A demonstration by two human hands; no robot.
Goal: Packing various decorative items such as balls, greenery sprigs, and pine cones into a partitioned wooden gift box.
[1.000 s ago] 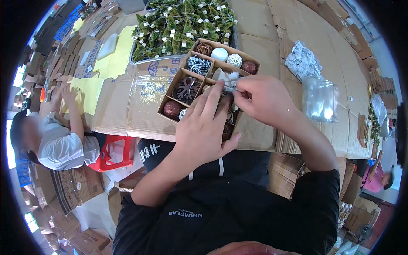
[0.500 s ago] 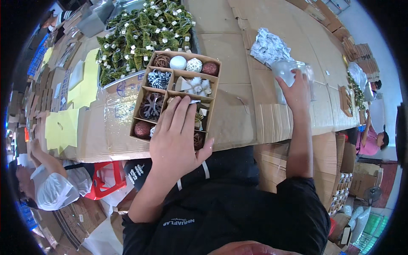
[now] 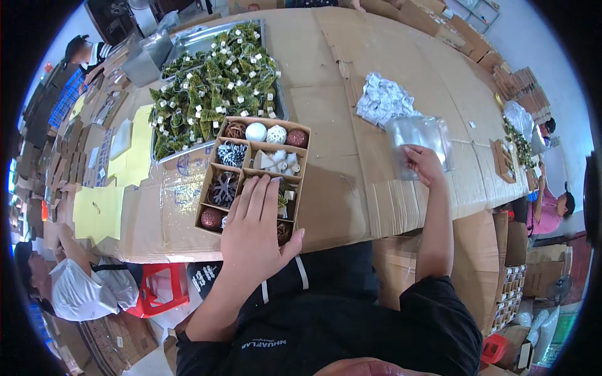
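My left hand (image 3: 256,229) lies with fingers stretched over the lower middle of a divided cardboard box (image 3: 303,174), hiding part of its contents. In the compartments sit a brown twig ball (image 3: 236,130), a white ball (image 3: 256,131), dark red glitter balls (image 3: 297,138), a frosted pine cone (image 3: 231,154), a white furry ornament (image 3: 279,163), a snowflake (image 3: 223,188) and a small green tree (image 3: 282,203). To the right, my right hand (image 3: 425,165) is closed in a pinch at the near edge of a stack of clear plastic bags (image 3: 433,135).
A metal tray (image 3: 280,94) heaped with small green trees (image 3: 219,88) stands behind the box. Crumpled silvery-white sheets (image 3: 385,100) lie beyond the bags. Yellow paper (image 3: 97,213) is at left. Co-workers sit at the left (image 3: 81,288) and right (image 3: 549,213) of the cardboard-covered table (image 3: 332,207).
The view has shifted, so the box and table appear lower. My right hand has gone from spread fingers on the bags to a pinch at their near edge. The left hand stays over the box.
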